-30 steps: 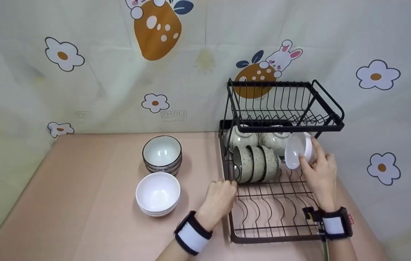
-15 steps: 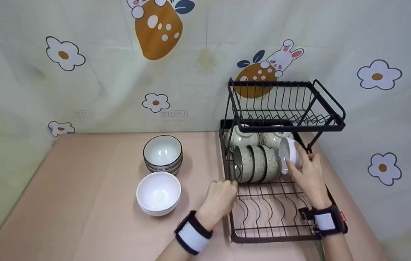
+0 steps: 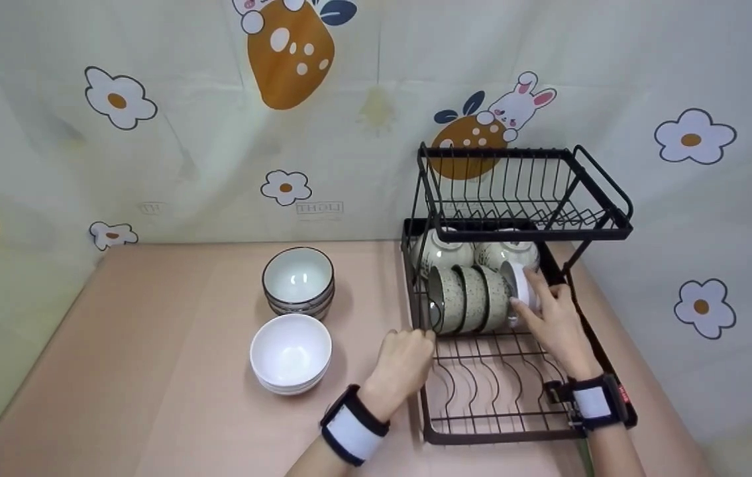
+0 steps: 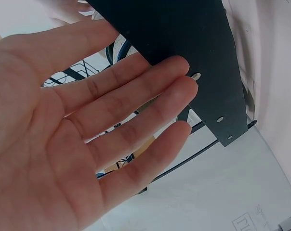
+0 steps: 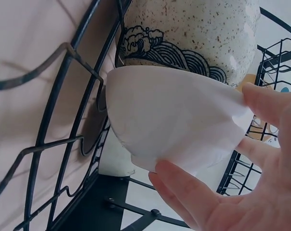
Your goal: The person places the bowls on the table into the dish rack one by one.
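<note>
My right hand point(image 3: 554, 324) holds a small white bowl point(image 3: 523, 285) tipped on its side, low in the black dish rack point(image 3: 501, 437). Fingers lie at its rim and foot in the right wrist view, where the white bowl point(image 5: 174, 115) covers part of a speckled bowl point(image 5: 198, 33) with a dark wave pattern. To its left, several speckled green bowls point(image 3: 465, 301) stand on edge in a row. My left hand point(image 3: 399, 364) grips the rack's left edge; in the left wrist view its thumb passes behind the black side panel point(image 4: 184, 29), with other fingertips in front.
Two upturned patterned bowls point(image 3: 447, 253) sit at the back under the rack's upper tier point(image 3: 528, 235). Left of the rack, a stack of dark-rimmed bowls point(image 3: 297, 278) and a stack of white bowls point(image 3: 291, 354) stand on the table point(image 3: 170, 358). A printed curtain hangs behind.
My right hand has moved left and slightly down, bringing the white bowl from the rack's right side to beside the green row and turning it more on edge. The left hand stays put.
</note>
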Motion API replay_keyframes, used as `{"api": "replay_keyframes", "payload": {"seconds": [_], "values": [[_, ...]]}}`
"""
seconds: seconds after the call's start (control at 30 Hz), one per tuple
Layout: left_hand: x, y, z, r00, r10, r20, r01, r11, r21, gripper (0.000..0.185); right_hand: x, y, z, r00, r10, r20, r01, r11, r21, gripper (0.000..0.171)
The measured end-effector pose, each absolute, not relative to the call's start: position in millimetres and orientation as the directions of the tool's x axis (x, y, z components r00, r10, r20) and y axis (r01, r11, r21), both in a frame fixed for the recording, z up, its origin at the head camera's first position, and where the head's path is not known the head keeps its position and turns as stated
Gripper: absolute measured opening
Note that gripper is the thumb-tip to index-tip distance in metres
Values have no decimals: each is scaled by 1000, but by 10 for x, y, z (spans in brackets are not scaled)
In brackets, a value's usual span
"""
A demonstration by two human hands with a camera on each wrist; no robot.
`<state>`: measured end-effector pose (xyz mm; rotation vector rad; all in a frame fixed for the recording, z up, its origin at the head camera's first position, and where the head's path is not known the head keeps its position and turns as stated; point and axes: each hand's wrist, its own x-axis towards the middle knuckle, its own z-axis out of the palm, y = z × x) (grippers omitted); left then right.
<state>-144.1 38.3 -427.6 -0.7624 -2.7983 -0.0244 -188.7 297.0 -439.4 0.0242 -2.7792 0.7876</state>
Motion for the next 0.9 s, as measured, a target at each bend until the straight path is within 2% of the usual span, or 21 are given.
{"api": "replay_keyframes", "payload": {"seconds": [0.33, 0.5, 0.7, 0.9], "values": [[-1423, 362, -4270, -829, 500, 250, 504, 862, -53, 17, -1893, 2965, -4418, -983, 13, 184, -84, 854, -514, 65], [-1433, 332, -4236, -849, 458, 262, 454, 887, -78, 21, -1892, 2963, -4432, -985, -26, 170, -111, 851, -514, 64], [-1446, 238, -4159, -903, 273, 331, 248, 962, -115, 27, -1884, 2961, -4435, -989, -26, 145, -98, 852, -514, 65], [-1470, 73, -4051, -923, -1, 385, -4, 1000, -7, 12, -1886, 2966, -4440, -991, -32, 130, -94, 855, -509, 67]]}}
